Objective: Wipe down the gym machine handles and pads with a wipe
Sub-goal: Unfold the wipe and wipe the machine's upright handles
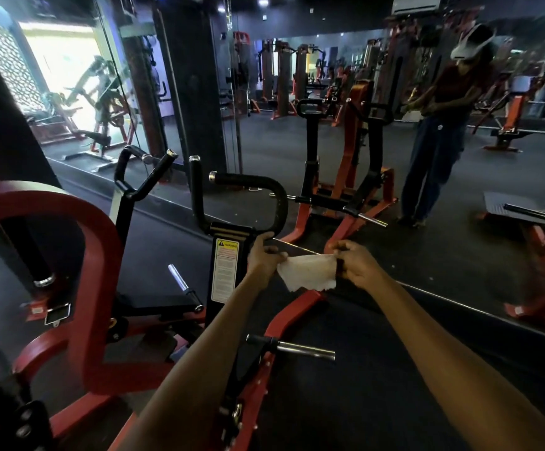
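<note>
Wipe stretched btwn both hands, just in front of machine handle.
Left hand [262, 259] pinches wipe's [306, 271] left corner, right hand [355, 263] pinches right corner; each grip closed on it, w/ black handle [258, 182] above left hand.

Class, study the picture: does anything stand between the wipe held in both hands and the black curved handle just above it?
Nothing visible does. The wipe, pinched by the left hand and the right hand, hangs just below the black curved handle, with open space between.

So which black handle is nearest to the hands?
The curved handle with the silver end cap, just above the left hand. The other handles stand further left. Both hands pinch the wipe.
</note>
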A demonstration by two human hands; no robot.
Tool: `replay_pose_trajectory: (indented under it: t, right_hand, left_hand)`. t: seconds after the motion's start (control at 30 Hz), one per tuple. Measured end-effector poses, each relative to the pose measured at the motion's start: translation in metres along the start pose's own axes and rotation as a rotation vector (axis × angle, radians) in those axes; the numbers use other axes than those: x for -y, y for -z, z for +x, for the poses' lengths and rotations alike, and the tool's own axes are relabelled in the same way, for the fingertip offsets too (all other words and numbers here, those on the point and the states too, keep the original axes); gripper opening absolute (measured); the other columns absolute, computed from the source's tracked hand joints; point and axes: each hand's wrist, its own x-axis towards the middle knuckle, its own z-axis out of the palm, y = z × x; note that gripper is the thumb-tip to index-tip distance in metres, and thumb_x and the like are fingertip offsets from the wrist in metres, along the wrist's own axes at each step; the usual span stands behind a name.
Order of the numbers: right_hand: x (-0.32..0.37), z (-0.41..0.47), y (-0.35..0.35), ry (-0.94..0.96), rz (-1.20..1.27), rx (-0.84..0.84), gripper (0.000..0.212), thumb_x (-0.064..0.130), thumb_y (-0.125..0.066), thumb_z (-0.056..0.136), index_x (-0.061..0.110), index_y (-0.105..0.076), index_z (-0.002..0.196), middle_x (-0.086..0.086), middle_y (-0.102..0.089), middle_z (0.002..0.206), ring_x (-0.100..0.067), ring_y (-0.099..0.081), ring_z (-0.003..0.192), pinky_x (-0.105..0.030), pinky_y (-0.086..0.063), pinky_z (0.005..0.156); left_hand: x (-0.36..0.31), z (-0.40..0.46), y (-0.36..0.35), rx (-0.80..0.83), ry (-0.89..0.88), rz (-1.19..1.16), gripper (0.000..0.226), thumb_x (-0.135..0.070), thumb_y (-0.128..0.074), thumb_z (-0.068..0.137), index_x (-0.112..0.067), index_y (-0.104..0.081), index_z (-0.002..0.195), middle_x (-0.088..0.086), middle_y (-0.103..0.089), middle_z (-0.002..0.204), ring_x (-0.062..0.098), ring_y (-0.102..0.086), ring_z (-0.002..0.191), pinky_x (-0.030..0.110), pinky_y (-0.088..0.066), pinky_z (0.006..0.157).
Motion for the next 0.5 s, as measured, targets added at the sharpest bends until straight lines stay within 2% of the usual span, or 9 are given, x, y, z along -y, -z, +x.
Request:
replay_pose_trajectory:
  t: [0.07, 0.13, 0.2, 0.23, 0.3, 0.37, 0.43, 0.5]
  right_hand:
    - [0.004, -0.001, 0.002, -0.031, 0.146, 0.074, 0.018, 0.001, -0.049, 0.095, 0.012, -0.061, 0.088, -0.013, -0.059, 0.101, -0.023, -0.058, 0.091, -0.038, -0.052, 0.081]
    - [0.007, -0.005, 0.004, -0.017, 0.254, 0.186, 0.009, -0.001, -0.056, 0.090, 0.004, -0.062, 0.095, -0.010, -0.061, 0.092, -0.020, -0.059, 0.086, -0.031, -0.052, 0.076]
    - [0.008, -0.007, 0.005, 0.051, 0.135, 0.220, 0.022, -0.005, -0.062, 0.084, -0.002, -0.061, 0.106, -0.009, -0.062, 0.093, -0.019, -0.060, 0.088, -0.027, -0.053, 0.078]
    - [0.008, -0.005, 0.005, 0.092, -0.011, 0.186, 0.028, -0.006, -0.064, 0.082, -0.002, -0.061, 0.110, -0.008, -0.063, 0.096, -0.019, -0.061, 0.091, -0.027, -0.052, 0.080]
    - [0.009, -0.004, 0.003, 0.209, -0.362, 0.074, 0.029, 0.000, -0.067, 0.082, 0.002, -0.065, 0.111, -0.006, -0.065, 0.102, -0.016, -0.060, 0.093, -0.022, -0.049, 0.077]
    - [0.011, -0.004, 0.003, 0.320, -0.580, 0.002, 0.024, 0.008, -0.065, 0.086, 0.003, -0.067, 0.110, -0.007, -0.065, 0.105, -0.013, -0.058, 0.089, -0.021, -0.045, 0.074]
    - [0.014, -0.005, 0.008, 0.334, -0.628, 0.021, 0.022, 0.014, -0.061, 0.090, 0.005, -0.066, 0.110, -0.008, -0.064, 0.107, -0.014, -0.056, 0.091, -0.025, -0.044, 0.077]
    - [0.019, -0.008, 0.015, 0.248, -0.458, 0.146, 0.018, 0.018, -0.058, 0.092, 0.010, -0.065, 0.105, -0.007, -0.062, 0.110, -0.016, -0.056, 0.098, -0.030, -0.045, 0.086]
  left_hand:
    - [-0.001, 0.003, 0.001, 0.001, -0.070, 0.066, 0.039, 0.004, -0.064, 0.084, -0.023, -0.062, 0.112, 0.007, -0.060, 0.107, 0.020, -0.056, 0.098, 0.041, -0.051, 0.087]
    - [-0.003, 0.002, 0.003, 0.078, -0.100, 0.115, 0.031, 0.004, -0.065, 0.084, -0.018, -0.067, 0.106, 0.009, -0.064, 0.112, 0.020, -0.058, 0.101, 0.039, -0.051, 0.093]
    - [-0.005, 0.002, 0.007, 0.139, -0.167, 0.225, 0.032, 0.003, -0.073, 0.078, -0.010, -0.069, 0.107, 0.006, -0.066, 0.111, 0.021, -0.060, 0.105, 0.037, -0.050, 0.098]
    - [-0.007, 0.002, 0.009, 0.157, -0.217, 0.330, 0.035, 0.003, -0.076, 0.074, -0.007, -0.070, 0.108, 0.006, -0.067, 0.110, 0.018, -0.060, 0.103, 0.032, -0.049, 0.096]
    - [-0.010, 0.000, 0.010, 0.185, -0.296, 0.563, 0.036, 0.002, -0.076, 0.075, -0.004, -0.071, 0.110, 0.009, -0.069, 0.110, 0.014, -0.059, 0.096, 0.017, -0.043, 0.083]
    - [-0.010, 0.001, 0.012, 0.187, -0.311, 0.693, 0.029, -0.004, -0.072, 0.081, -0.004, -0.072, 0.110, 0.008, -0.070, 0.107, 0.015, -0.061, 0.096, 0.011, -0.035, 0.074]
    - [-0.011, 0.000, 0.017, 0.175, -0.283, 0.726, 0.022, -0.013, -0.068, 0.087, -0.006, -0.072, 0.107, 0.003, -0.069, 0.097, 0.011, -0.061, 0.088, 0.016, -0.037, 0.074]
    - [-0.012, 0.000, 0.023, 0.204, -0.243, 0.579, 0.017, -0.014, -0.065, 0.090, -0.006, -0.071, 0.104, -0.001, -0.065, 0.084, 0.002, -0.060, 0.071, 0.019, -0.043, 0.068]
